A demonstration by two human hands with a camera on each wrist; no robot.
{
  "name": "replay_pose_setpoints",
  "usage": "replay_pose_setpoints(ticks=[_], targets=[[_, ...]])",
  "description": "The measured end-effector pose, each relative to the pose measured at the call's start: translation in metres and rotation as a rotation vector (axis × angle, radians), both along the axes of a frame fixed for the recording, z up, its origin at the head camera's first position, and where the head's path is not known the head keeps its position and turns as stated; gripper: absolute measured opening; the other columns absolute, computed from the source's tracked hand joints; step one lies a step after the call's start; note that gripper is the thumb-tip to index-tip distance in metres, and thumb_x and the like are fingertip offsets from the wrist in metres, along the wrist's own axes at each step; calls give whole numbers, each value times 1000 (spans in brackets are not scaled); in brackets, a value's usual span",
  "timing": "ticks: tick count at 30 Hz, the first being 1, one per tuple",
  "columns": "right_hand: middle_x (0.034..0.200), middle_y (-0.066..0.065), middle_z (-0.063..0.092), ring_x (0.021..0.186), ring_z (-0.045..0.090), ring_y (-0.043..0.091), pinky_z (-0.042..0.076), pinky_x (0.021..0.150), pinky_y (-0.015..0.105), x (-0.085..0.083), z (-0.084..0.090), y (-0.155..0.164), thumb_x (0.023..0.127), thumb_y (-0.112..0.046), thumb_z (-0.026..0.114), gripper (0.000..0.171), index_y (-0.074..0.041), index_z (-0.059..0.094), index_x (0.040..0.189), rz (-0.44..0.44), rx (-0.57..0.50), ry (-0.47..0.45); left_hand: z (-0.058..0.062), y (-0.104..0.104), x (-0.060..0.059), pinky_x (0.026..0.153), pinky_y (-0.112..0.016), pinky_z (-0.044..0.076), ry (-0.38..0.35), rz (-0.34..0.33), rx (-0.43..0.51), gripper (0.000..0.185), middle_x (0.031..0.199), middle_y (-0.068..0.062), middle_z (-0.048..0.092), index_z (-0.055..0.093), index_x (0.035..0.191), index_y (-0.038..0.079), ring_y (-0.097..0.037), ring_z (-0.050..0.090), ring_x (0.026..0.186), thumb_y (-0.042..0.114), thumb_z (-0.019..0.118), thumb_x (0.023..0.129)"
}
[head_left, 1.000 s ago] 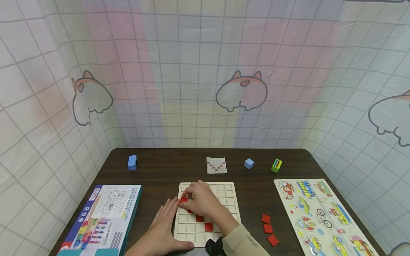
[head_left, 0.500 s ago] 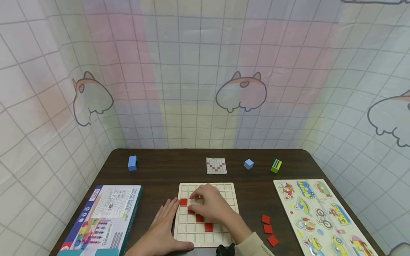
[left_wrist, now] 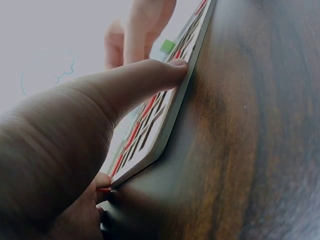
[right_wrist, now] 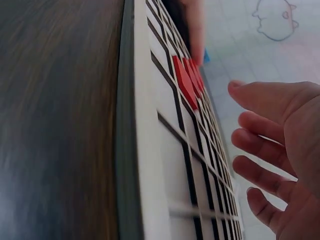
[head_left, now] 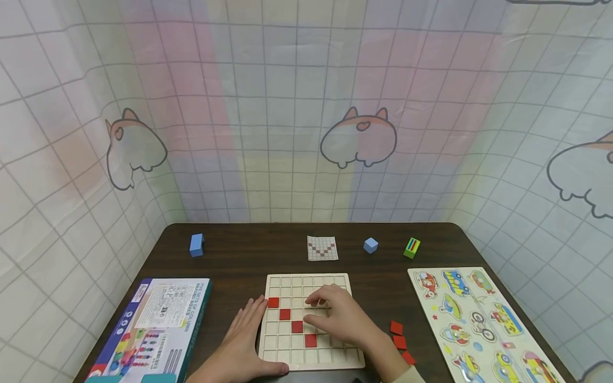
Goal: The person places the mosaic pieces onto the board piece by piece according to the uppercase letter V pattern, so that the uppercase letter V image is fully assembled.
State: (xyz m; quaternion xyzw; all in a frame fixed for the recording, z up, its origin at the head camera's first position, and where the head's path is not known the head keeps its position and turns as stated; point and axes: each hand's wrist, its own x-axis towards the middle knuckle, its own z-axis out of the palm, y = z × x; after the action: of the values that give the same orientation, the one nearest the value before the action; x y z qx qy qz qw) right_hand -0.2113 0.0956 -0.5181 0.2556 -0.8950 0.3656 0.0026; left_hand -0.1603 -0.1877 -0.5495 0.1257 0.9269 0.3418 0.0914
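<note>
The pale wooden grid board [head_left: 310, 322] lies flat near the front edge of the dark wood-grain table [head_left: 239, 255], midway between its side edges. The left hand [head_left: 244, 340] braces the board's left edge with straight fingers laid flat on the table, thumb along the front edge, gripping nothing. The right hand [head_left: 342, 319] hovers just over the board's right half, fingers relaxed and spread, empty. Four flat red square tiles [head_left: 291, 320] sit in cells in a diagonal run from upper left downward. Three loose red tiles [head_left: 399, 340] lie just right of the board, with bare table behind it. A glossy cardboard box [head_left: 153, 330] lies at the front left corner.
</note>
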Motion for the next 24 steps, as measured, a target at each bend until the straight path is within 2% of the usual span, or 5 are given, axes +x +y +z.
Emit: replay_pose_setpoints(ticks=[10,24], targets=[[110,-8,78,108,68,16,50,102,48,10,2,26,94,-37,91,27,-22,81,114,-41,44,61,-1,1,-1,139,-70,8,-4,0,-10,157,186,-14,22,21,178,11,-43,10,175,87,91,61],[104,-12,78,104,64,12,51,99,43,20,-3,47,91,-33,94,25,-24,81,109,-72,18,175,-2,1,-1,139,-72,8,-8,5,-5,156,186,-13,22,21,178,12,-44,10,175,86,91,60]])
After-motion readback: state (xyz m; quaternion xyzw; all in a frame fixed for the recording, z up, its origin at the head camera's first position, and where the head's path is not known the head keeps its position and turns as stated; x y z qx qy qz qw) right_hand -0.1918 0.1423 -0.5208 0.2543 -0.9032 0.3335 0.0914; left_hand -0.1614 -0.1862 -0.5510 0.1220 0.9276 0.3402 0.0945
